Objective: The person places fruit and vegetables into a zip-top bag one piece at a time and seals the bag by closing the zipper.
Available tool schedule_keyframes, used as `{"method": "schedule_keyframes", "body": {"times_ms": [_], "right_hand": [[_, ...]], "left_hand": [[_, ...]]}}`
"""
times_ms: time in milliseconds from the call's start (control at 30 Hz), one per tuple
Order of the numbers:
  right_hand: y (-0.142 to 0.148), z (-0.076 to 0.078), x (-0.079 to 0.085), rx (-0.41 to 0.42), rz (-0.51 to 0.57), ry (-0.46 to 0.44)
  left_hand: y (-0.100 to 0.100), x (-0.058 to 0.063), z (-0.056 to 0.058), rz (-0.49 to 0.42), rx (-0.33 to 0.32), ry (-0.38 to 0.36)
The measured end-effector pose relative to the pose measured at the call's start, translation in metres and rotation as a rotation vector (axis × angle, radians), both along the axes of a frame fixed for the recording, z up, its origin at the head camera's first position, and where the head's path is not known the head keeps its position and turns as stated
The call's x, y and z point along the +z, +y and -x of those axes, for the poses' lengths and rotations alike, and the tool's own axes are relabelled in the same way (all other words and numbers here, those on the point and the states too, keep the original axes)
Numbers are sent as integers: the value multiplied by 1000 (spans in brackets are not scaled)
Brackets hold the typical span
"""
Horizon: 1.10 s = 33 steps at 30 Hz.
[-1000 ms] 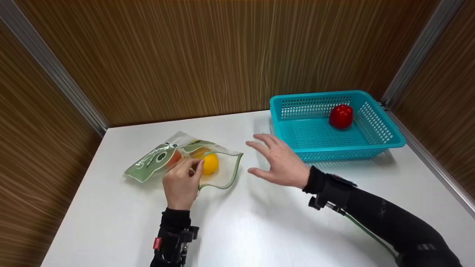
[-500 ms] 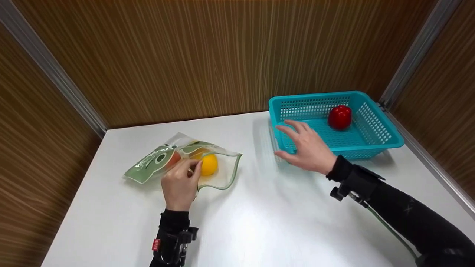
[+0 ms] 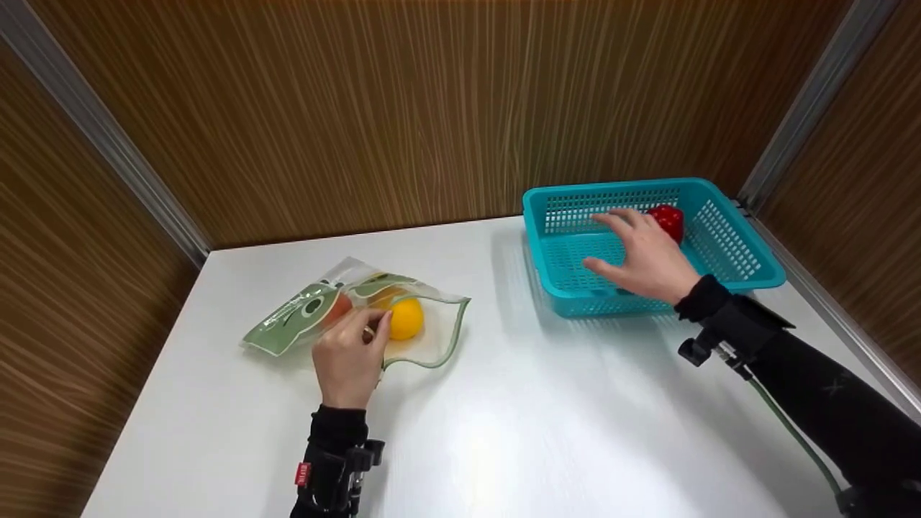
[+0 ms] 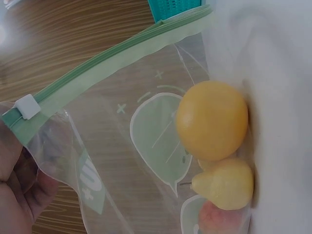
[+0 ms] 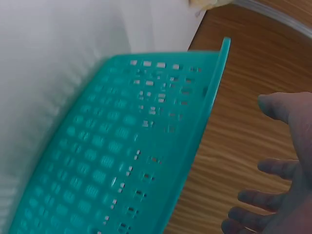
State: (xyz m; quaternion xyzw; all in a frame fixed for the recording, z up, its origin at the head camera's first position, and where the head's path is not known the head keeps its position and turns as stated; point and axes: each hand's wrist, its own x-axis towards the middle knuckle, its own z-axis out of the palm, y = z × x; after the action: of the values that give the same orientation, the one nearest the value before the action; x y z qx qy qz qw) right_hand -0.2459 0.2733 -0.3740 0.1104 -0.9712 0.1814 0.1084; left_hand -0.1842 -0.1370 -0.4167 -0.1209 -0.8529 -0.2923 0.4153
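Stretching roughly sideways near the white table's left edge, our clear bag points its green-rimmed mouth toward the right edge. We pinch its rim with the left hand; inside sit an orange fruit, a yellow pear and a reddish fruit. By the back right corner, the teal basket, long side along the back edge, holds glossy red produce, partly hidden behind our spread, grasp-free right hand.

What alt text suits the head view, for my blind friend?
A left hand pinches the edge of a clear, green-patterned bag of fruit on a white table; the right hand hovers over a turquoise basket, partly hiding a red item inside.
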Motion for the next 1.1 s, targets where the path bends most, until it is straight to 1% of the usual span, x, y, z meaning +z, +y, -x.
{"method": "schedule_keyframes", "body": {"times_ms": [200,333,433,567,733,900,1100], "right_hand": [[23,9,6,-26,-5,10],[37,18,9,-66,-20,-12],[48,28,14,-103,-42,-55],[64,44,22,-142,-87,-109],[81,64,24,-174,-139,-188],[93,80,26,-165,-174,-279],[101,92,27,-140,-208,-333]], "left_hand": [[0,1,0,-2,5,-13],[0,1,-1,-2,3,-19],[0,1,-1,-3,2,-17],[-1,1,-1,1,3,-16],[-3,1,-4,5,4,-14],[-4,2,-6,9,13,-16],[-4,3,-9,13,23,-23]]}}
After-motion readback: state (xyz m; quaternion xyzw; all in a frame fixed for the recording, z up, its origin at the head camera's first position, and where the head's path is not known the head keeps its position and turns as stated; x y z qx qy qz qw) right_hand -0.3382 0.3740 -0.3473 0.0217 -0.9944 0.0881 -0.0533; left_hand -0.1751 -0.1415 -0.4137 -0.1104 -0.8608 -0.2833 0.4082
